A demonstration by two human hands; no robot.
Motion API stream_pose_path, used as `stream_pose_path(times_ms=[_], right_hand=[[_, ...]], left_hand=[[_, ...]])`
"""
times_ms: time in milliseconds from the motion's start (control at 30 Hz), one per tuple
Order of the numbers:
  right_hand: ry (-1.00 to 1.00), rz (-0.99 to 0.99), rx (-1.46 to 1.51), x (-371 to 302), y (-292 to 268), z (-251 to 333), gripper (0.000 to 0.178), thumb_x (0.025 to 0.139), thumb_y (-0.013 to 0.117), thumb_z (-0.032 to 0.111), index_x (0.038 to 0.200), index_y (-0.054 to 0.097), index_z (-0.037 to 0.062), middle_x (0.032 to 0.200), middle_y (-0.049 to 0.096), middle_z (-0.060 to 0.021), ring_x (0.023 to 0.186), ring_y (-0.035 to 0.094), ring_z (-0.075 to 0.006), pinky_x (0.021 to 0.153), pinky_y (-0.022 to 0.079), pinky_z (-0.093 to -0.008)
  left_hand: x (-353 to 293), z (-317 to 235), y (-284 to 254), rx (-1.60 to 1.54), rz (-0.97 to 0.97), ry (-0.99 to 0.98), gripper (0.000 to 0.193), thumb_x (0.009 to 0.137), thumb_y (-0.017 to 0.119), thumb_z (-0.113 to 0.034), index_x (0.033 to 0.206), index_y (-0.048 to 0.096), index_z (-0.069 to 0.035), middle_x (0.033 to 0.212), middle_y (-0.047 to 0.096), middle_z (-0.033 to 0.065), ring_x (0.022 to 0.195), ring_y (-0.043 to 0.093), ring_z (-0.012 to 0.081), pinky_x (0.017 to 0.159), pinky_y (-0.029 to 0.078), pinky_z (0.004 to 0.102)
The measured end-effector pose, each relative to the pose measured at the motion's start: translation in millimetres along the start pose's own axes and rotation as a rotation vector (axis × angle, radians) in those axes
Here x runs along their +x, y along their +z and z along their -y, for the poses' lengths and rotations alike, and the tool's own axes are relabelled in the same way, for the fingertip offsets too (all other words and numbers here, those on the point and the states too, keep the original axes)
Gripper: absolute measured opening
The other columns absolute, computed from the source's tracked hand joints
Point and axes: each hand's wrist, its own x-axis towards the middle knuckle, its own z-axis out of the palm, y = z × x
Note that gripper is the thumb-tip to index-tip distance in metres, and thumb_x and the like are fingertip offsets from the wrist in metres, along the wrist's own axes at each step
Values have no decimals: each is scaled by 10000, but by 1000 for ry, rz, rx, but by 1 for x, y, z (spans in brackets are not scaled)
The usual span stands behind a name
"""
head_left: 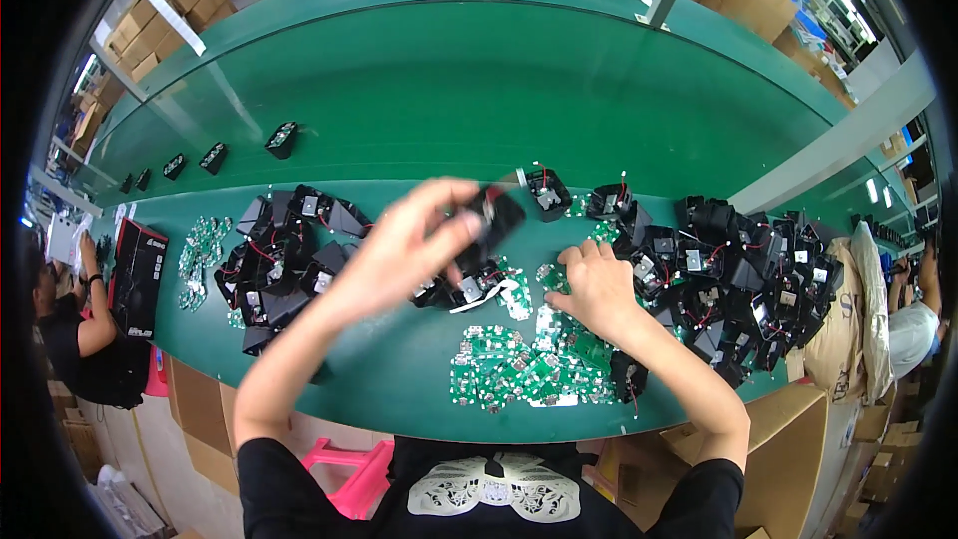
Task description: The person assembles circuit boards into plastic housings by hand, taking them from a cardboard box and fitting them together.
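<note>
My left hand [424, 235] is raised over the middle of the bench, closed on a black plastic housing [502, 222] that is slightly blurred. To its right, my right hand [601, 287] is low over the bench with curled fingers, its thumb and fingertips at a few small green circuit boards [549, 276]. What those fingers grip, if anything, is hidden. In front of both hands spreads a pile of green circuit boards [489, 367]. Beneath the held housing lie more black parts and a white strip [481, 297].
Black housings with red wires are heaped at right [738, 279] and in a smaller heap [284, 260] at left. More boards [203, 255] and a black box [138, 279] lie further left. Several housings stand on the green belt [419, 90] beyond. A co-worker [85, 319] sits at far left.
</note>
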Motion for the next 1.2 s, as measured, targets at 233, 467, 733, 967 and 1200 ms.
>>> stream_pose_path(times_ms=[233, 467, 733, 967, 1200], right_hand=[[-12, 158, 328, 11, -8, -16, 307, 644, 758, 227, 866, 643, 50, 683, 622, -25, 674, 607, -208, 568, 487, -325], [91, 217, 1407, -10, -73, -23, 153, 779, 666, 116, 830, 657, -28, 837, 585, -75, 620, 562, -110, 464, 533, -212], [119, 511, 1876, -52, -81, -4, 228, 773, 657, 37, 983, 613, -43, 799, 636, -133, 658, 627, -157, 444, 551, -270], [159, 466, 1731, -56, -78, 17, 198, 857, 571, 89, 1011, 612, -29, 928, 646, -132, 809, 638, -164, 557, 552, -251], [-347, -112, 629, -66, -37, 8, 178, 699, 690, 71, 873, 692, 106, 898, 632, -60, 779, 580, -183, 617, 495, -249]], left_hand=[[-66, 16, 54, -277, 0, -93, 262, 904, 419, -105, 1112, 270, -53, 950, 572, 146, 699, 557, 128, 466, 464, 221], [-71, 18, 62, 315, -149, 238, 393, 815, 504, -22, 1190, 388, -48, 929, 560, 159, 763, 576, 297, 703, 454, 380], [-64, 15, 67, 705, -105, 408, 589, 647, 640, -30, 1194, 431, -93, 867, 524, 90, 762, 529, 268, 589, 468, 381], [-59, 26, 74, 615, -169, 385, 532, 697, 618, -46, 1190, 426, -93, 907, 549, 120, 787, 559, 302, 620, 481, 398], [-46, 55, 64, 452, -345, 245, 360, 803, 510, -26, 1151, 423, -58, 907, 585, 150, 815, 592, 311, 709, 469, 395]])
